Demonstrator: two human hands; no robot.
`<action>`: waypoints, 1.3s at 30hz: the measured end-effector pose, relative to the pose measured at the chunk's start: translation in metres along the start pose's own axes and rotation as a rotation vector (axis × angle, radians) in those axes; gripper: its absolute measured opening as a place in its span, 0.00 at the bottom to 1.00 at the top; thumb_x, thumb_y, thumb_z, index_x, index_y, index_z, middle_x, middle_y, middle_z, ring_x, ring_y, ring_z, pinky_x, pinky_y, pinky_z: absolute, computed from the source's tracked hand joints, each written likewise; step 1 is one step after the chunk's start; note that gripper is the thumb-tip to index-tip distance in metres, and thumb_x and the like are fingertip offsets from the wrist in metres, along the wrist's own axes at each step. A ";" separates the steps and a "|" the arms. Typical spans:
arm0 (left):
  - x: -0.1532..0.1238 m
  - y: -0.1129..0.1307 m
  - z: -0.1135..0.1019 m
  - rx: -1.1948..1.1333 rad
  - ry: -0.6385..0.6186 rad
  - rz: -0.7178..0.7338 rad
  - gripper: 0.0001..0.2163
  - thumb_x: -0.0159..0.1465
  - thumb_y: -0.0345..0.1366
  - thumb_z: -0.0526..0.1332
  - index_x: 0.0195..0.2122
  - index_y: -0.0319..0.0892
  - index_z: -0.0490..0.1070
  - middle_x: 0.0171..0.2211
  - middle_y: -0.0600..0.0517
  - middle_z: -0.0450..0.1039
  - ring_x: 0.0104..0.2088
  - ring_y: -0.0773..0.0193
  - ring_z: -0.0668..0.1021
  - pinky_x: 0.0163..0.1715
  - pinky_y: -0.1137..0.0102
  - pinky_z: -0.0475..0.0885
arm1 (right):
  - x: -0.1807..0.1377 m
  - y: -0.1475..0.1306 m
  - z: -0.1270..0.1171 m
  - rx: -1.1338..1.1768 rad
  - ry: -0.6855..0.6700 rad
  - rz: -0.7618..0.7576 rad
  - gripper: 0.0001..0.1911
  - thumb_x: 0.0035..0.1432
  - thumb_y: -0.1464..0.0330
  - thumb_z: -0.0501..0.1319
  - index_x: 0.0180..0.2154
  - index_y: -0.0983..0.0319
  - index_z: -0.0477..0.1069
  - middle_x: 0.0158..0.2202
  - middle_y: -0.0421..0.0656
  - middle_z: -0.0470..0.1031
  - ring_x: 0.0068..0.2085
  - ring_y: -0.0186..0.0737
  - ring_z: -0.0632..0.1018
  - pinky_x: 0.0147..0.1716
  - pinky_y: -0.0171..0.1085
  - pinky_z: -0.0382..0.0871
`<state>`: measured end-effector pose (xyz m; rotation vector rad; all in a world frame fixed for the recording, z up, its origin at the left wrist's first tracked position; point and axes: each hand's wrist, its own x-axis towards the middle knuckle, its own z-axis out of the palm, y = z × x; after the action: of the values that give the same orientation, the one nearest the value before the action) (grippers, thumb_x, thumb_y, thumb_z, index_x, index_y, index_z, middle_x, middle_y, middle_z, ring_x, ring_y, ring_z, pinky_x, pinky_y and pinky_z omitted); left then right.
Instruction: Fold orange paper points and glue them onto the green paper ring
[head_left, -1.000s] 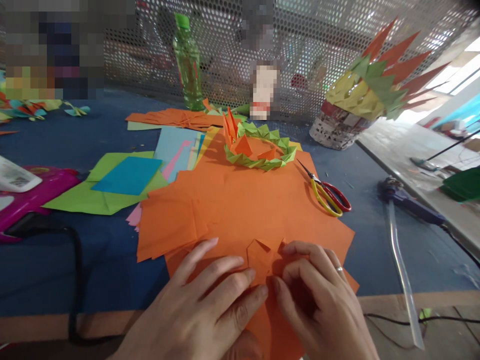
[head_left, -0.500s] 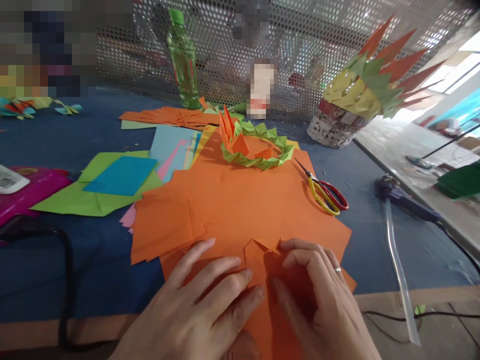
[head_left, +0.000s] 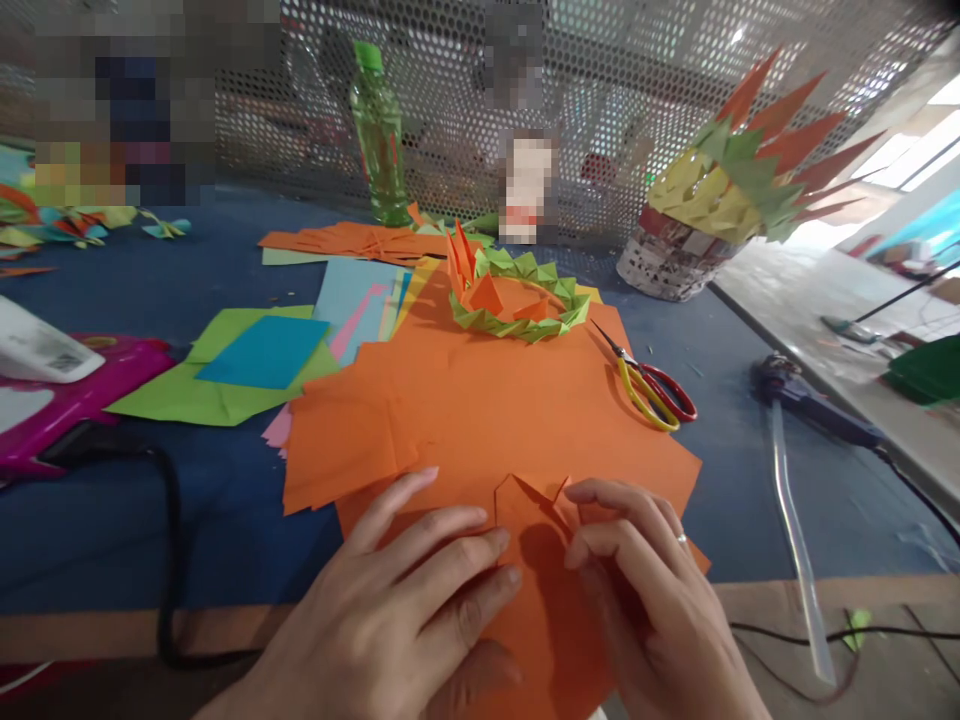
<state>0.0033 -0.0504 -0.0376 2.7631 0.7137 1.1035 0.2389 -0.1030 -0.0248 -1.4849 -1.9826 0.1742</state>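
Note:
Flat on a piece of orange paper (head_left: 551, 610) lies my left hand (head_left: 405, 600), its fingers spread and pressing down. My right hand (head_left: 660, 580) pinches the right edge of that paper, where a folded flap stands raised between thumb and fingers. Underneath are larger orange sheets (head_left: 517, 400), stacked unevenly. Beyond them rests a ring of folded green paper (head_left: 517, 318) with orange points on its left. Scissors (head_left: 649, 385) with one yellow and one red handle lie at the right edge of the sheets.
A glue gun (head_left: 814, 400) with a clear stick is on the right. Green and blue paper (head_left: 262, 350) and a magenta device (head_left: 112, 400) with a black cable lie left. At the back stand a green bottle (head_left: 381, 150) and a paper pineapple-like piece (head_left: 705, 200).
My right hand has drawn the paper's edge up and to the right, opening the fold wider. My left hand stays pressed in place. The view has shifted slightly left.

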 end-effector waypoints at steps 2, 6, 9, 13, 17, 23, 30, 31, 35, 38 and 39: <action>-0.001 -0.001 -0.001 0.007 -0.027 -0.004 0.10 0.74 0.40 0.58 0.49 0.46 0.79 0.47 0.55 0.81 0.53 0.64 0.78 0.72 0.59 0.48 | -0.001 0.002 -0.003 -0.012 -0.017 -0.077 0.13 0.64 0.78 0.54 0.39 0.55 0.71 0.52 0.44 0.72 0.55 0.43 0.71 0.50 0.43 0.70; -0.002 0.001 -0.004 -0.003 -0.062 -0.023 0.12 0.75 0.40 0.57 0.51 0.46 0.78 0.48 0.55 0.80 0.55 0.64 0.76 0.72 0.59 0.47 | 0.000 0.003 -0.006 -0.004 -0.073 -0.127 0.12 0.65 0.73 0.62 0.47 0.52 0.74 0.52 0.44 0.72 0.58 0.45 0.70 0.51 0.43 0.72; -0.002 0.004 -0.005 -0.024 -0.081 -0.056 0.11 0.75 0.39 0.57 0.52 0.47 0.78 0.48 0.55 0.80 0.55 0.63 0.76 0.71 0.59 0.50 | 0.004 0.004 -0.006 -0.027 -0.118 -0.155 0.14 0.65 0.73 0.62 0.49 0.52 0.75 0.52 0.44 0.74 0.58 0.46 0.69 0.51 0.44 0.74; -0.002 0.007 -0.005 -0.046 -0.044 -0.075 0.10 0.74 0.34 0.58 0.51 0.45 0.78 0.48 0.54 0.81 0.53 0.64 0.78 0.70 0.60 0.52 | 0.011 0.006 -0.009 -0.061 -0.111 -0.218 0.13 0.65 0.74 0.62 0.47 0.53 0.77 0.51 0.43 0.76 0.57 0.45 0.72 0.49 0.43 0.77; -0.003 0.007 -0.006 -0.076 0.018 -0.078 0.10 0.73 0.32 0.58 0.48 0.44 0.79 0.48 0.54 0.81 0.51 0.66 0.78 0.70 0.63 0.53 | 0.013 0.006 -0.010 -0.054 -0.095 -0.255 0.11 0.65 0.75 0.61 0.43 0.55 0.77 0.50 0.43 0.78 0.55 0.44 0.74 0.48 0.41 0.77; -0.002 0.007 -0.008 -0.112 0.027 -0.091 0.09 0.71 0.30 0.61 0.48 0.43 0.79 0.47 0.55 0.82 0.50 0.65 0.79 0.70 0.61 0.54 | 0.014 0.003 -0.005 -0.056 -0.082 -0.260 0.09 0.66 0.75 0.61 0.44 0.57 0.74 0.48 0.43 0.78 0.54 0.41 0.73 0.52 0.39 0.74; -0.003 0.007 -0.004 -0.118 0.077 -0.079 0.08 0.72 0.31 0.60 0.46 0.41 0.79 0.46 0.53 0.83 0.48 0.65 0.80 0.69 0.59 0.57 | 0.019 -0.001 0.000 -0.037 -0.135 -0.128 0.05 0.67 0.73 0.60 0.41 0.56 0.71 0.46 0.42 0.75 0.50 0.40 0.74 0.47 0.40 0.72; -0.004 0.007 -0.003 -0.119 0.087 -0.080 0.08 0.73 0.31 0.60 0.46 0.41 0.79 0.47 0.53 0.83 0.49 0.65 0.80 0.69 0.59 0.56 | 0.019 0.000 0.000 -0.036 -0.148 -0.118 0.05 0.67 0.72 0.60 0.41 0.56 0.71 0.46 0.42 0.75 0.50 0.40 0.74 0.47 0.40 0.72; -0.004 0.005 -0.002 -0.107 0.087 -0.060 0.10 0.74 0.32 0.58 0.47 0.40 0.79 0.48 0.53 0.83 0.49 0.65 0.79 0.69 0.60 0.55 | 0.019 0.001 0.001 -0.022 -0.163 -0.081 0.02 0.67 0.70 0.61 0.39 0.56 0.69 0.45 0.42 0.74 0.49 0.40 0.74 0.44 0.40 0.72; -0.005 0.003 -0.002 -0.104 0.077 -0.044 0.10 0.74 0.33 0.58 0.48 0.38 0.79 0.49 0.51 0.82 0.49 0.63 0.79 0.69 0.59 0.55 | 0.020 -0.001 0.002 0.002 -0.154 -0.022 0.03 0.67 0.68 0.62 0.38 0.56 0.69 0.44 0.42 0.73 0.48 0.41 0.73 0.43 0.40 0.72; -0.005 0.003 -0.002 -0.104 0.070 -0.038 0.10 0.74 0.33 0.58 0.48 0.38 0.79 0.49 0.51 0.82 0.49 0.63 0.79 0.69 0.58 0.55 | 0.020 -0.002 0.002 0.011 -0.160 -0.008 0.03 0.67 0.68 0.62 0.38 0.56 0.69 0.44 0.42 0.73 0.48 0.41 0.73 0.43 0.40 0.72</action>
<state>-0.0002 -0.0552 -0.0383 2.6254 0.6932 1.1997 0.2331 -0.0847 -0.0175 -1.4964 -2.1089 0.3087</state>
